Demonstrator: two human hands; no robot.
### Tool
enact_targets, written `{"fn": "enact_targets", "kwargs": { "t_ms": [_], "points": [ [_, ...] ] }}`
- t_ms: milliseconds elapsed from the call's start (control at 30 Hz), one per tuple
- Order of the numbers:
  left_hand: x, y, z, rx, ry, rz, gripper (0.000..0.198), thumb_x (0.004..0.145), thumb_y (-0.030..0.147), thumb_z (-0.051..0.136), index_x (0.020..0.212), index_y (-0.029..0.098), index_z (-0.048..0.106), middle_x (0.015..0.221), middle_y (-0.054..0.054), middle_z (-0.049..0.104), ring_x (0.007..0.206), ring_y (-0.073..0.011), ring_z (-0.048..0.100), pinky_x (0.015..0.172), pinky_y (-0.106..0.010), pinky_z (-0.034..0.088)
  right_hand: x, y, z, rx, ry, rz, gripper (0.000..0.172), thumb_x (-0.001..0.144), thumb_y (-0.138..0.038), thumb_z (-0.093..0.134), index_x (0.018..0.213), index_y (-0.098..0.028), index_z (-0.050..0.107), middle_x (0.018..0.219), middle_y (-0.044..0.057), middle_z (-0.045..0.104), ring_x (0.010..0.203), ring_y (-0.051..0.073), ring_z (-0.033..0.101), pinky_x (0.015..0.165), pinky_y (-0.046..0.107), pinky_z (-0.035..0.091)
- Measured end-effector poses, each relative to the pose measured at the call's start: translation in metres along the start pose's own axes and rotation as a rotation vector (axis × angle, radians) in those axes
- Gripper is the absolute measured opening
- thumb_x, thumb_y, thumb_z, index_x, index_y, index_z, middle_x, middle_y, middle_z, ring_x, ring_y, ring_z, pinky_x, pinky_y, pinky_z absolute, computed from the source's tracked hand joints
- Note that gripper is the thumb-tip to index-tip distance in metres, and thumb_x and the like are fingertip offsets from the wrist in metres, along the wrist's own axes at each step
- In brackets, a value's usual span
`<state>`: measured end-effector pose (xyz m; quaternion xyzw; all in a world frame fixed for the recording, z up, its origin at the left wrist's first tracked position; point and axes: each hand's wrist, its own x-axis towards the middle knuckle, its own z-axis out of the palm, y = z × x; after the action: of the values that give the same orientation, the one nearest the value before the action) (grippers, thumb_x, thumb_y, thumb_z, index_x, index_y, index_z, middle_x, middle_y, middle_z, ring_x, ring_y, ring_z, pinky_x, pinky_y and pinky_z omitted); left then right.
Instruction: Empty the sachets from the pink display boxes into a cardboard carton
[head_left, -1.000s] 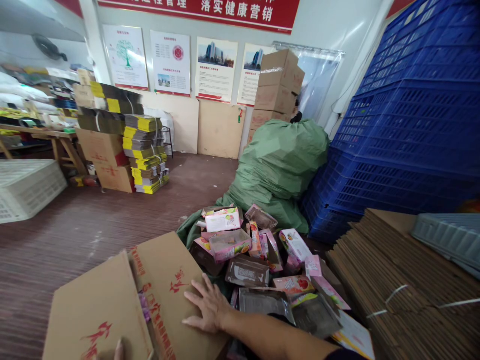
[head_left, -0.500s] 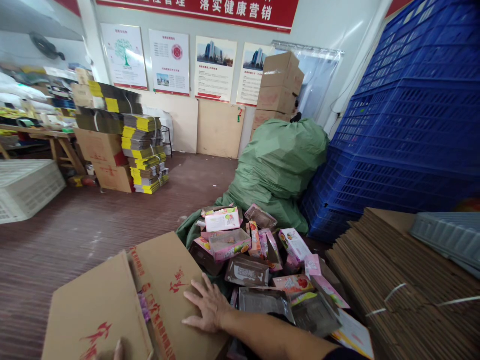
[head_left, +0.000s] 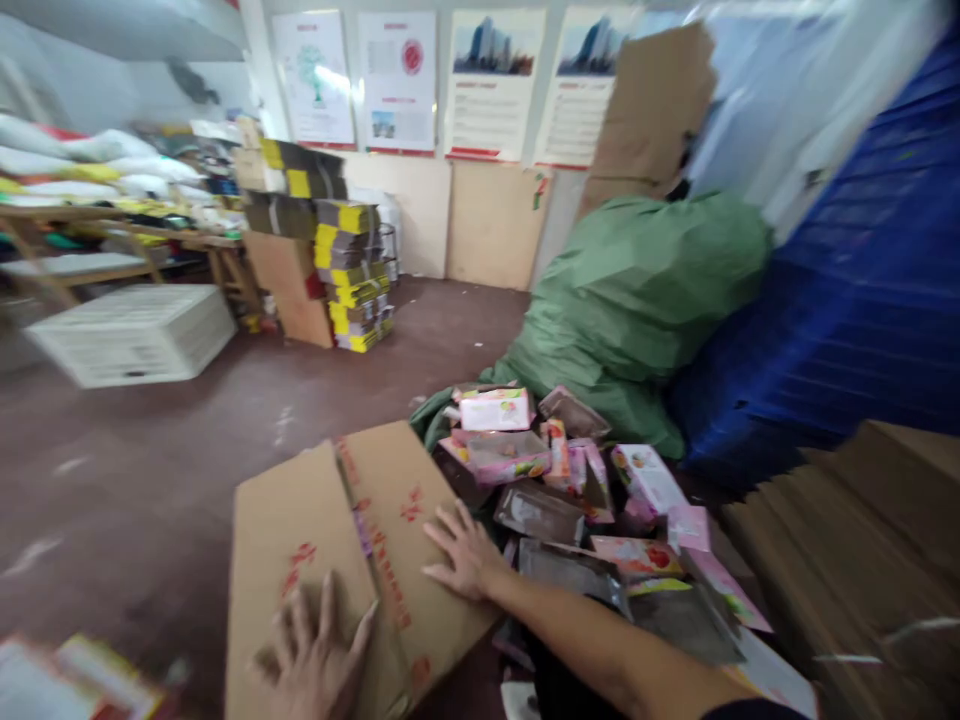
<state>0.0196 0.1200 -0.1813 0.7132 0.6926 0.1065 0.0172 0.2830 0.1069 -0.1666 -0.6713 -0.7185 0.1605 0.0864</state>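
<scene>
A large brown cardboard box [head_left: 292, 500] with red printing stands in front of me. Its two top flaps are folded down, with a narrow gap between them where something purple shows. My left hand [head_left: 315, 650] lies on the left flap, fingers spread. On the right flap rests my right hand [head_left: 465, 550], also flat with the fingers apart. Just right of the box is a heap of pink printed cartons [head_left: 495, 410] and clear plastic trays [head_left: 540, 510], partly inside a green sack.
A bulging green sack [head_left: 637, 290] stands behind the heap, beside stacked blue crates [head_left: 847, 330]. Flattened cardboard [head_left: 885, 540] is piled at right. At left are a white crate [head_left: 142, 335] and yellow-grey bundles [head_left: 356, 270]. Blurred printed cartons [head_left: 82, 680] lie at lower left.
The view has swung left and down, so the scene sits further right. My left hand has come further into view, spread on the left flap. My right hand stays on the right flap.
</scene>
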Motion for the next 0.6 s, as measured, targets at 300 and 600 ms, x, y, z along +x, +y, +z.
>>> {"fn": "enact_targets", "kwargs": {
  "t_ms": [300,600],
  "points": [
    [-0.018,0.001,-0.023,0.152,-0.067,-0.034,0.071,0.095,0.059,0.042,0.154,0.019,0.041,0.162,-0.014,0.033,0.149,-0.0338,0.028,0.122,-0.052,0.019,-0.011,-0.001,0.007,-0.045,0.035,0.059,0.076,0.095,-0.069,0.049,0.159,-0.031,0.033,0.168,0.005,0.009,0.154,0.036,0.002,0.121,0.054,0.024],
    [-0.089,-0.025,-0.033,-0.083,-0.035,-0.653,0.089,0.085,0.077,0.042,0.157,0.025,0.035,0.160,-0.025,0.029,0.139,-0.0485,0.039,0.107,-0.071,0.031,-0.018,0.000,0.013,-0.004,0.080,0.211,0.074,0.098,-0.063,0.048,0.161,-0.028,0.029,0.168,0.008,0.012,0.140,0.035,0.042,0.107,0.043,0.044]
  ]
}}
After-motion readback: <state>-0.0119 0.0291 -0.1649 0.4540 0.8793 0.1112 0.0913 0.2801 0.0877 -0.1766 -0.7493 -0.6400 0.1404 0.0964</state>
